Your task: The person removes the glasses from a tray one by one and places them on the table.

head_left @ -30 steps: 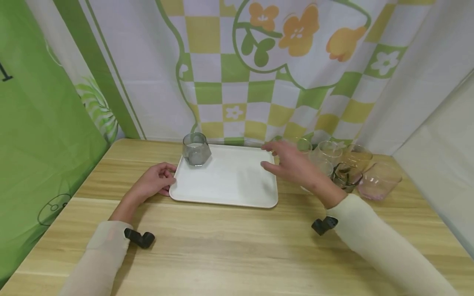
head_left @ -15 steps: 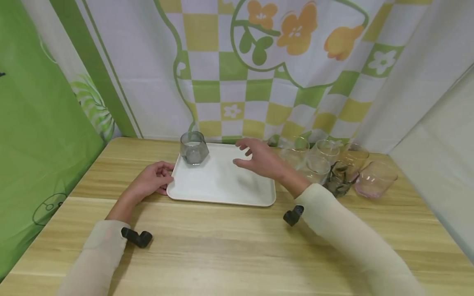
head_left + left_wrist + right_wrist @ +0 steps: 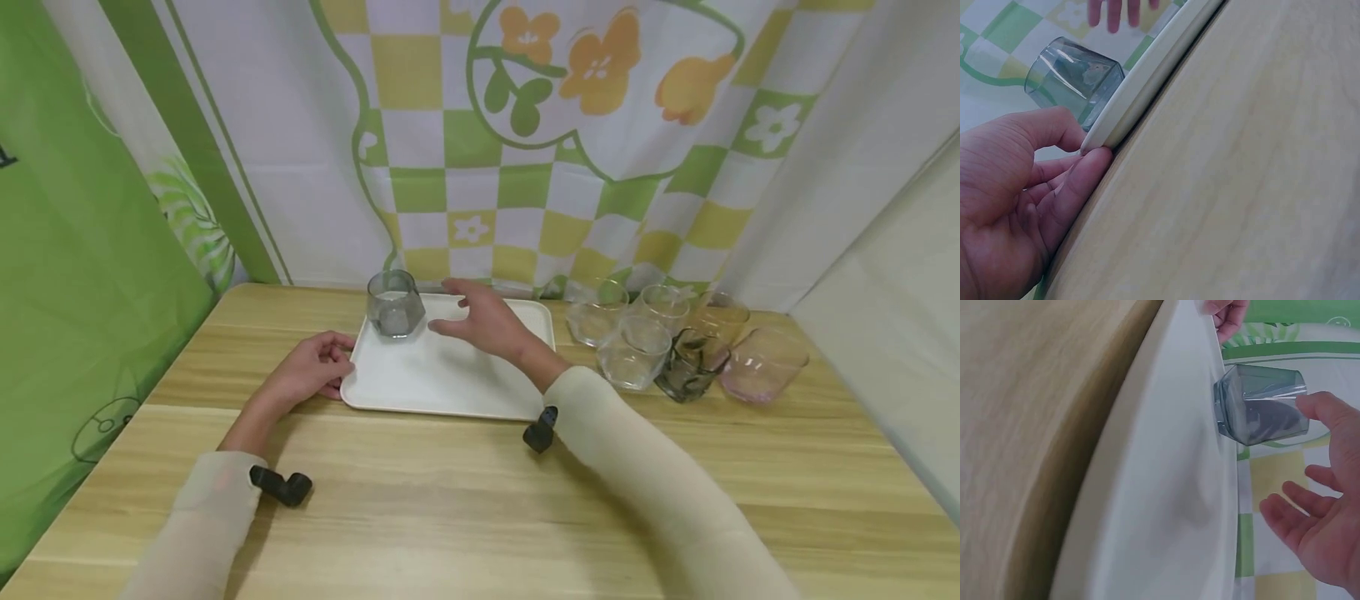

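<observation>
A white rectangular tray lies on the wooden table. On its back left corner stands a grey, faceted drinking glass, upright. My left hand holds the tray's left rim, thumb and index finger pinching it in the left wrist view. My right hand hovers over the tray just right of the glass, fingers spread and holding nothing. In the right wrist view its thumb appears close to the glass's mouth; whether they touch I cannot tell.
Right of the tray several glasses stand close together: clear ones, an amber one, a dark one and a pink one that looks tilted. A patterned curtain hangs behind the table.
My right hand has moved left across the tray, from its right edge to near the grey glass. The left hand stays at the rim; tray and glass have not moved.
</observation>
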